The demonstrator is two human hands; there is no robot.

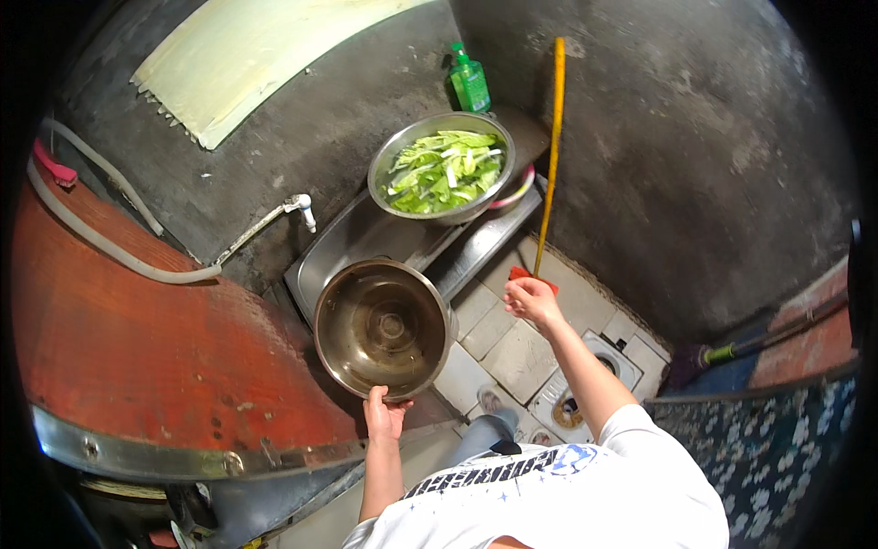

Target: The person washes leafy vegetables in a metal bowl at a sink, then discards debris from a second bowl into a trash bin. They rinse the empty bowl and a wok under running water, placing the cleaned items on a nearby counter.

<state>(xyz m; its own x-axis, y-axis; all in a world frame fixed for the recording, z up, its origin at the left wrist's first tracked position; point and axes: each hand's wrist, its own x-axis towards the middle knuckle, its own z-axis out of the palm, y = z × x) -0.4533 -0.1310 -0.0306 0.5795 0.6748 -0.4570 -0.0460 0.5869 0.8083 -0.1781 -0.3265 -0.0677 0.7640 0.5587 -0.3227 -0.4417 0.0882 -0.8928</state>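
Note:
My left hand (386,416) grips the near rim of a deep stainless steel basin (384,329), its thumb over the edge. The basin looks nearly empty, with small bits on its inner wall, and is over the left end of a metal sink (357,230). My right hand (531,300) is in the air to the right of the basin, fingers loosely curled, touching nothing that shows. Beyond, a second steel bowl (509,147) holds cut leafy greens (446,171) and rests at the sink's far end.
A white tap (302,204) projects from the wall above the sink. A green pump bottle (470,82) stands behind the greens. A yellow pole (554,137) leans at the wall corner. Left is a red-brown board (171,350) with a grey hose (116,254); a squat toilet (562,405) lies at floor level.

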